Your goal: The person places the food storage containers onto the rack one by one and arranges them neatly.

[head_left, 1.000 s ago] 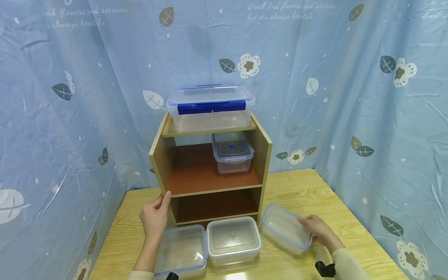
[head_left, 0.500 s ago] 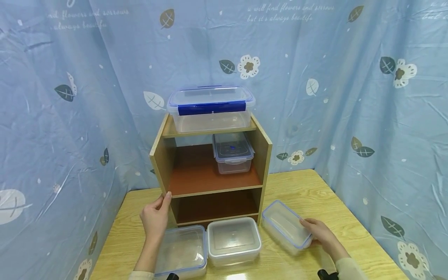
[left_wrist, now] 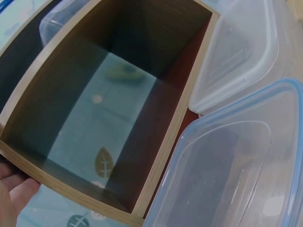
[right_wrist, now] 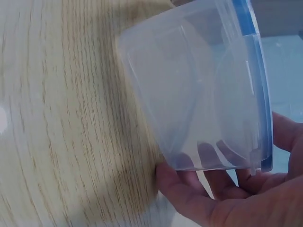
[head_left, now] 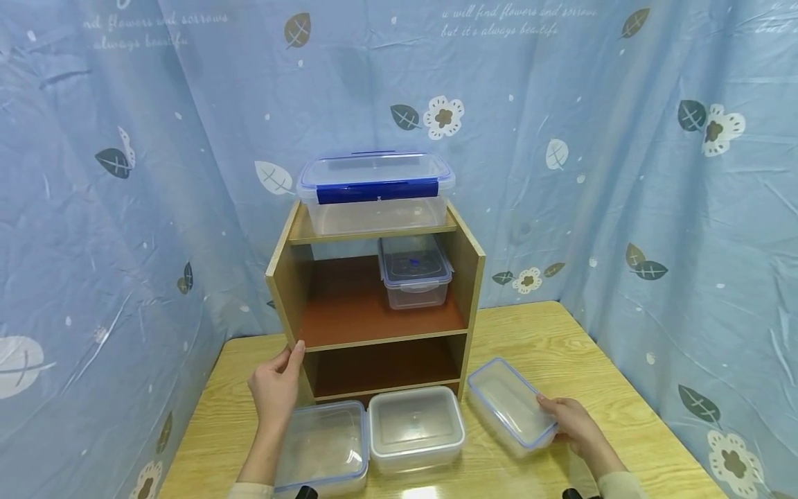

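Right of the shelf unit I see a blue-rimmed container, its long axis running from near the unit's foot out to the right hand, which grips its near end; the left hand pinches the unit's left edge.

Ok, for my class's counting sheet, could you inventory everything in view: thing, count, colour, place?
Patterned cloth: number of pieces unclear, blue, behind and at both sides
Table: one, light wood, below
Shelf unit: one, wood-toned with red-brown boards, centre
Large box: one, clear with blue clip, atop the unit
Lidded box: one, clear, blue-edged, upper compartment, right
Wide box: one, clear, blue-rimmed, front left
White-rimmed box: one, clear, front centre
Narrow box: one, clear, blue-rimmed, front right
Black wrist pieces: two, bottom edge
Sleeves: two, cream, bottom edge
Left grip: one, bare, holding the unit's left edge
Right grip: one, bare, holding the narrow box
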`<control>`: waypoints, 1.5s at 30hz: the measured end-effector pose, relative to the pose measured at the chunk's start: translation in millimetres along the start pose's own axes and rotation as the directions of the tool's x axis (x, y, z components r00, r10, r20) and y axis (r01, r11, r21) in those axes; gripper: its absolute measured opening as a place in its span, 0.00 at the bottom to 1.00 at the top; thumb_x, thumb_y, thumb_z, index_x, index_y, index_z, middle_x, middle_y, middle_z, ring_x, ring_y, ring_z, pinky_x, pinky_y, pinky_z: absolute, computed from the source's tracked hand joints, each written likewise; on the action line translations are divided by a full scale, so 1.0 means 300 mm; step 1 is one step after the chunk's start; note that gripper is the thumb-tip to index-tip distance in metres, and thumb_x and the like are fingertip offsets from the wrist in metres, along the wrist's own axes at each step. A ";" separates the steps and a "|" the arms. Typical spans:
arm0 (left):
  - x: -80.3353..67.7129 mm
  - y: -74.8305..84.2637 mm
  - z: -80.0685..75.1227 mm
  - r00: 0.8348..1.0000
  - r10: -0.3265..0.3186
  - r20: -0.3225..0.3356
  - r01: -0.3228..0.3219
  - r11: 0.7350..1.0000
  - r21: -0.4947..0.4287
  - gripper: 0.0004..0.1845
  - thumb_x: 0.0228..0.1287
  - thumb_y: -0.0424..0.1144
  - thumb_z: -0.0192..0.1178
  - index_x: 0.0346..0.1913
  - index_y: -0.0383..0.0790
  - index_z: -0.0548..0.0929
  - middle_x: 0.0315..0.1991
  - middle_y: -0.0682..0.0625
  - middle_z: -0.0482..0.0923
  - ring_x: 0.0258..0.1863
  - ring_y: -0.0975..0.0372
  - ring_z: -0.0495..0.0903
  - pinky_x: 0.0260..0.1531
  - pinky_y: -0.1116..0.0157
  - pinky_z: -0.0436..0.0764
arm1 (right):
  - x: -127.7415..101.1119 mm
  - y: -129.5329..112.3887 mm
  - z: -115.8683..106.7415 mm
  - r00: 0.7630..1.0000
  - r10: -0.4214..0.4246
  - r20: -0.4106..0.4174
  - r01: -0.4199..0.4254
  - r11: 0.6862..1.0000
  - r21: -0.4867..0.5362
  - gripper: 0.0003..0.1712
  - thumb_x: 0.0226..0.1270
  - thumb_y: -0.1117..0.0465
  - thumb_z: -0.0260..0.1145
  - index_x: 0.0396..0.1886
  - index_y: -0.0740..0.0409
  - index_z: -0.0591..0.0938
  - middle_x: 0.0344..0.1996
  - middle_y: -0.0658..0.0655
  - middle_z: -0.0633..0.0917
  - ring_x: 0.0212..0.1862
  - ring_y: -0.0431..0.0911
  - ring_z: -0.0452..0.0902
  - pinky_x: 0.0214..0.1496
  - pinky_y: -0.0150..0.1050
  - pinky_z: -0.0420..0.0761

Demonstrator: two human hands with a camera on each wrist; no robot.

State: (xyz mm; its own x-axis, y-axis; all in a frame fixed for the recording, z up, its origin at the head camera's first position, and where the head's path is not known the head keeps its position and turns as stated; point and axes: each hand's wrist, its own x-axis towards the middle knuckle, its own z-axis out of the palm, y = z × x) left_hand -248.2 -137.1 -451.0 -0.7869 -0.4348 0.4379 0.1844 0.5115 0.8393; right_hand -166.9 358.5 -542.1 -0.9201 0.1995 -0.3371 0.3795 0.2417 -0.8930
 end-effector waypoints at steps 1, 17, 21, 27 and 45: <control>0.000 -0.001 0.001 1.000 -0.001 -0.001 0.001 1.000 0.002 0.14 0.60 0.54 0.66 0.37 0.47 0.92 0.32 0.48 0.89 0.35 0.65 0.84 0.34 0.82 0.68 | -0.002 -0.001 0.000 1.000 0.001 -0.008 -0.001 1.000 0.009 0.33 0.75 0.49 0.53 0.52 0.82 0.71 0.37 0.63 0.82 0.36 0.49 0.81 0.39 0.46 0.83; 0.002 -0.002 -0.002 1.000 -0.004 0.004 0.004 1.000 -0.013 0.14 0.60 0.54 0.67 0.37 0.48 0.92 0.32 0.48 0.89 0.32 0.79 0.78 0.34 0.82 0.68 | -0.036 0.022 -0.004 0.998 -0.013 0.055 0.011 1.000 0.029 0.40 0.76 0.45 0.51 0.69 0.77 0.60 0.60 0.74 0.73 0.50 0.50 0.79 0.48 0.52 0.81; 0.001 -0.001 0.001 1.000 -0.004 0.003 0.004 1.000 -0.004 0.14 0.60 0.54 0.66 0.37 0.48 0.92 0.32 0.48 0.89 0.34 0.70 0.82 0.34 0.81 0.68 | -0.044 0.034 0.002 0.999 -0.026 0.037 0.024 0.999 0.049 0.39 0.76 0.46 0.52 0.68 0.76 0.62 0.61 0.74 0.73 0.51 0.51 0.78 0.48 0.51 0.81; 0.003 -0.002 0.004 1.000 0.004 -0.003 -0.004 1.000 -0.002 0.14 0.60 0.54 0.67 0.36 0.49 0.92 0.31 0.49 0.89 0.31 0.74 0.81 0.34 0.81 0.69 | -0.051 0.055 0.015 0.998 -0.053 0.015 0.052 0.996 0.076 0.36 0.77 0.49 0.51 0.66 0.78 0.64 0.58 0.73 0.76 0.50 0.51 0.79 0.49 0.51 0.82; -0.001 -0.001 0.003 1.000 -0.008 0.003 0.008 1.000 -0.005 0.15 0.60 0.55 0.66 0.38 0.47 0.92 0.34 0.48 0.89 0.36 0.67 0.84 0.35 0.82 0.68 | -0.100 0.084 0.079 0.994 0.056 -0.095 -0.030 0.965 0.261 0.42 0.75 0.43 0.53 0.67 0.78 0.62 0.50 0.61 0.81 0.45 0.43 0.81 0.50 0.44 0.83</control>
State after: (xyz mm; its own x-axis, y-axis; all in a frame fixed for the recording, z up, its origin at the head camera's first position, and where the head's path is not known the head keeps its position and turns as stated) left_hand -248.6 -136.6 -451.8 -0.7899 -0.4366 0.4306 0.1813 0.5046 0.8441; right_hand -132.0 336.0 -561.5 -0.8839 0.3023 -0.3568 0.3682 -0.0205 -0.9295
